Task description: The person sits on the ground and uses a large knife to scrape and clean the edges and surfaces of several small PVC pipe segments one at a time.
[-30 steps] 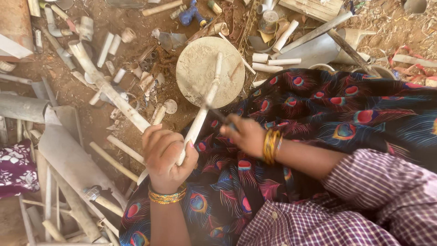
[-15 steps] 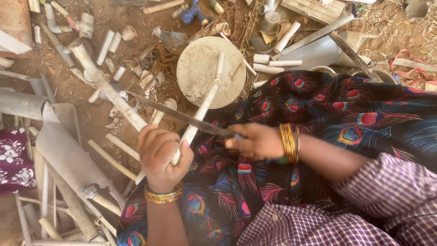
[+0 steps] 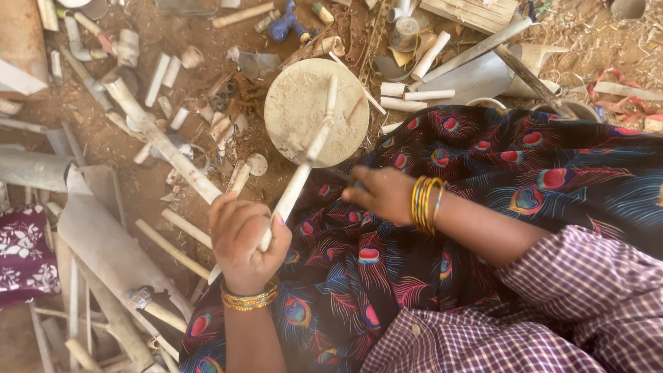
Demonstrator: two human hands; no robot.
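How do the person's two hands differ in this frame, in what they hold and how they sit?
The left hand is fisted around a long pale stick that slants up onto the round block; the right hand sits beside that stick, and what it grips is mostly hidden. The left hand is nearer the camera over bare ground, the right hand over the patterned cloth. Both wrists carry golden bangles.
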